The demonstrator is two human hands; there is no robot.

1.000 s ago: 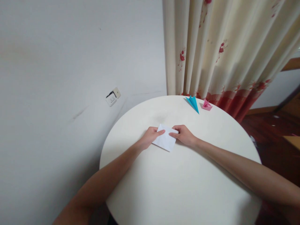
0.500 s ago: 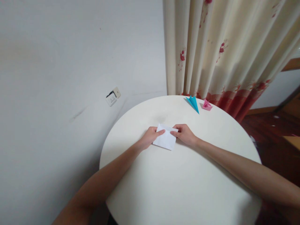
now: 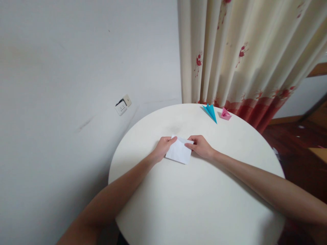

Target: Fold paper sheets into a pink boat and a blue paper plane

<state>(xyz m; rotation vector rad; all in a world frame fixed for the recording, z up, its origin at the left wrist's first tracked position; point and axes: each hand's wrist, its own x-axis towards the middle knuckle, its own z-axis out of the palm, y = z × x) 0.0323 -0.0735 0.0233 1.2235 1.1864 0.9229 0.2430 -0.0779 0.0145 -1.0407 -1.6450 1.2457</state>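
Observation:
A white folded sheet of paper [image 3: 179, 152] is held between my two hands over the round table. My left hand [image 3: 163, 147] grips its upper left edge, the thumb lying on top near the corner. On the opposite side, my right hand [image 3: 201, 145] pinches the upper right edge, thumb on the face of the paper. The fingers beneath the sheet are partly hidden. Whether the paper touches the tabletop, I cannot tell.
The white round table [image 3: 199, 200] stands against a wall with a socket [image 3: 121, 108]. Near its far edge lie a blue paper plane [image 3: 211, 113] and a pink folded paper piece [image 3: 226, 114]. A patterned curtain [image 3: 230, 58] hangs just behind them.
My left thumb has slid up and left toward the paper's top corner. The paper has shifted very slightly to the left. My right hand keeps its grip, almost unmoved.

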